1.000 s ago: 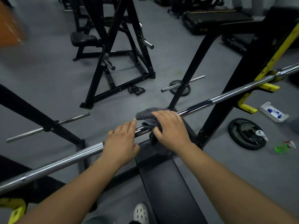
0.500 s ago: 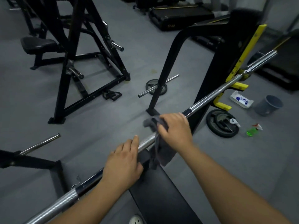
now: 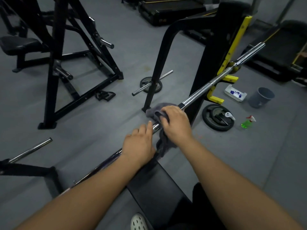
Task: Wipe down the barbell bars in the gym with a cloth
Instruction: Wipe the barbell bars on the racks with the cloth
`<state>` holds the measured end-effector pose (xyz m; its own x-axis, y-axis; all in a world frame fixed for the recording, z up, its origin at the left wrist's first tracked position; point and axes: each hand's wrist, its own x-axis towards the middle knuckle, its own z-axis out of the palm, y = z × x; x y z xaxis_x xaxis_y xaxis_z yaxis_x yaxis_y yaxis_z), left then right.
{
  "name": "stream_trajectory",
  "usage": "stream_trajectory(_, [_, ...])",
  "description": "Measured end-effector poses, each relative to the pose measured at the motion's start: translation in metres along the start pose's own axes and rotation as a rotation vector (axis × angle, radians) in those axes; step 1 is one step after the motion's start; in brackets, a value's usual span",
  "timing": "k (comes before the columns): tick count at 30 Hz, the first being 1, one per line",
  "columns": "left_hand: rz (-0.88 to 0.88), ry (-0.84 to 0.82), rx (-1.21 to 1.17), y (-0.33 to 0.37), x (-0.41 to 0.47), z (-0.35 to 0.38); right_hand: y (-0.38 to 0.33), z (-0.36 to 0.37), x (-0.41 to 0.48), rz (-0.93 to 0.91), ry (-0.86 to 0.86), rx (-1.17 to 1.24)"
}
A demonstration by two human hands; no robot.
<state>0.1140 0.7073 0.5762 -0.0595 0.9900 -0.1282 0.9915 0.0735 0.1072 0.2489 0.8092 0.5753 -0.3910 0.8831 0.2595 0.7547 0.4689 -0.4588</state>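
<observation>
Both forearms reach forward; left hand (image 3: 138, 144) lies palm-down, right hand (image 3: 176, 124) curls its fingers (image 3: 167, 113), gripping.

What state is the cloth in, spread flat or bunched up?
Bunched up: the right hand grips the cloth round the barbell, and one crumpled end hangs below.

A chrome barbell bar (image 3: 199, 95) slants from near left up to far right; a crumpled grey cloth (image 3: 163, 145) wraps its middle, one end hanging below.
</observation>
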Motion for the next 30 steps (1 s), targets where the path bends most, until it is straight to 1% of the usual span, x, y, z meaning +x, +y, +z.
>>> stream_trajectory(1, [-0.01, 0.01, 0.012, 0.002, 0.0, 0.0, -0.006, 0.004, -0.007, -0.028, -0.002, -0.001])
stream_trajectory(4, [-0.041, 0.031, 0.007, 0.003, -0.001, 0.002, 0.003, -0.006, -0.019, -0.213, -0.065, 0.002])
stream_trajectory(6, [-0.046, 0.038, -0.007, 0.004, 0.002, 0.003, 0.019, -0.018, -0.004, -0.259, -0.097, -0.052])
stream_trajectory(7, [-0.045, 0.042, -0.014, 0.006, 0.006, 0.003, 0.028, -0.021, 0.009, -0.234, -0.093, -0.084])
stream_trajectory(11, [-0.087, 0.044, -0.019, 0.026, 0.027, 0.004, 0.068, -0.026, 0.058, -0.011, 0.009, -0.104])
stream_trajectory(13, [-0.14, 0.058, 0.005, 0.041, 0.043, 0.005, 0.083, -0.025, 0.067, 0.014, 0.029, -0.082])
stream_trajectory(14, [-0.172, 0.065, 0.026, 0.05, 0.054, 0.006, 0.09, -0.022, 0.066, -0.028, 0.041, -0.05])
stream_trajectory(16, [-0.239, 0.088, 0.06, 0.07, 0.076, 0.007, 0.108, -0.02, 0.053, -0.217, 0.037, 0.037])
stream_trajectory(18, [-0.31, 0.111, 0.055, 0.088, 0.098, 0.006, 0.14, -0.026, 0.051, -0.432, -0.03, 0.048])
stream_trajectory(19, [-0.341, 0.121, 0.055, 0.096, 0.107, 0.006, 0.157, -0.033, 0.058, -0.494, -0.072, 0.02])
stream_trajectory(20, [-0.376, 0.128, 0.058, 0.102, 0.115, 0.005, 0.172, -0.04, 0.07, -0.517, -0.106, -0.005])
stream_trajectory(22, [-0.447, 0.131, 0.059, 0.116, 0.127, 0.004, 0.184, -0.051, 0.096, -0.483, -0.16, 0.032])
stream_trajectory(24, [-0.483, 0.123, 0.064, 0.132, 0.133, 0.005, 0.178, -0.057, 0.116, -0.41, -0.183, 0.083])
stream_trajectory(27, [-0.506, 0.139, 0.101, 0.145, 0.137, 0.009, 0.17, -0.055, 0.116, -0.354, -0.184, 0.066])
stream_trajectory(28, [-0.508, 0.147, 0.114, 0.145, 0.136, 0.01, 0.177, -0.054, 0.107, -0.384, -0.177, 0.061])
stream_trajectory(30, [-0.511, 0.151, 0.129, 0.144, 0.135, 0.011, 0.2, -0.055, 0.092, -0.502, -0.16, 0.059])
